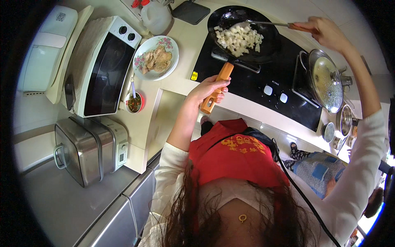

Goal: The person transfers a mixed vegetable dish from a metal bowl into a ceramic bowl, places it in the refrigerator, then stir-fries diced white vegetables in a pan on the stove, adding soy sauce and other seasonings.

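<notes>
My left hand [213, 88] is wrapped around the wooden handle [225, 71] of a black wok [268, 46] on the left side of the cooktop. Diced pale food [239, 40] lies in the wok. My right hand [324, 32] grips the wooden handle of a metal spatula [268, 23], held in from the right. The spatula's far end reaches the food and is partly hidden there.
A lidded pan [327, 81] occupies the cooktop's right side. Left of the wok are a floral bowl of sliced meat [158, 61], a small sauce bowl [134, 102] with a spoon, and a microwave [108, 74]. Another person [318, 169] is at the right, below the counter edge.
</notes>
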Demonstrator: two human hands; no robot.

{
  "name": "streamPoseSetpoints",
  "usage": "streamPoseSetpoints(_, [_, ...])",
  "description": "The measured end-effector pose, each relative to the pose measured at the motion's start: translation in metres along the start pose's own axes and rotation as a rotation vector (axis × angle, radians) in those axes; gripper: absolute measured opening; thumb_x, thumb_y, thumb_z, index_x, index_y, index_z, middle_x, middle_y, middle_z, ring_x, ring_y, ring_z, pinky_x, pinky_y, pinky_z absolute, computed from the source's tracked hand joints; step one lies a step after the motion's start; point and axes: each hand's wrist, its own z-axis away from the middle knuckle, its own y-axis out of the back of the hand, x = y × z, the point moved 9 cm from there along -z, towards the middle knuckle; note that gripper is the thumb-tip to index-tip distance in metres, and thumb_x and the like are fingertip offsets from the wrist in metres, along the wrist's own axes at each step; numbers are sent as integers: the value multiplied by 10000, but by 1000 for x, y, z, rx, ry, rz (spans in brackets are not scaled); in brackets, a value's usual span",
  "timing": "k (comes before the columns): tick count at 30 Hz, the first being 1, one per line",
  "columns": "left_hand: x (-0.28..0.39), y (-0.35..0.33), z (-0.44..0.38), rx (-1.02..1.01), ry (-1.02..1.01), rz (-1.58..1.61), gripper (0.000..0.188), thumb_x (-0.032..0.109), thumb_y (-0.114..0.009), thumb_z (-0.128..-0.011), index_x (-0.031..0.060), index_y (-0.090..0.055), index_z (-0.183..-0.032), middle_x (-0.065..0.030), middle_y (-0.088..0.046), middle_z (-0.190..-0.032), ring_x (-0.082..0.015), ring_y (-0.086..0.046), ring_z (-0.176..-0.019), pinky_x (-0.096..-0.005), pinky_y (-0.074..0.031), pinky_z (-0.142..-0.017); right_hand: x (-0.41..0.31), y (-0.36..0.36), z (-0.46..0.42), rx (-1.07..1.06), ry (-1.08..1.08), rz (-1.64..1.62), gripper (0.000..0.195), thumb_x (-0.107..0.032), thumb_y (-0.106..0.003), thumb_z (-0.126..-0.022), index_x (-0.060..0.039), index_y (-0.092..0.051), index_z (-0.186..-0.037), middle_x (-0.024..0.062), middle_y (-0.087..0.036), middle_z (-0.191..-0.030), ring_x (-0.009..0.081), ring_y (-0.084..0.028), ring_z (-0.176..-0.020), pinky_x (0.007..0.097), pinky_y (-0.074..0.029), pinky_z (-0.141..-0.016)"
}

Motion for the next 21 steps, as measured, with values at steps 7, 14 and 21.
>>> streamPoseSetpoints(7, [-3, 3, 0, 7, 8, -11, 329, 266, -680, -905, 113, -520, -1148, 2, -501, -761, -73, -462, -532, -236, -375, -450, -132, 60, 111, -119, -174, 387, 610, 41, -591, -769, -283, -604, -1286, 105, -592, -929, 258, -649, -746, 368, -544, -632])
streamPoseSetpoints(14, [-4, -2, -11, -66, 17, -5, 269, 257, -684, -903, 112, -507, -1044, -6, -506, -761, -84, -473, -527, -235, -394, -447, -203, -28, 91, -126, -196, 282, 617, 6, -624, -763, -46, -474, -1360, 121, -574, -902, 232, -660, -718, 303, -550, -591])
streamPoseSetpoints(21, [1, 2, -5, -36, -14, -19, 282, 244, -683, -901, 106, -494, -1059, -9, -508, -752, -79, -475, -527, -231, -408, -452, -173, -52, 41, 42, -377, 163, 581, 3, -628, -772, 4, -467, -1331, 158, -601, -936, 260, -683, -698, 318, -563, -582])
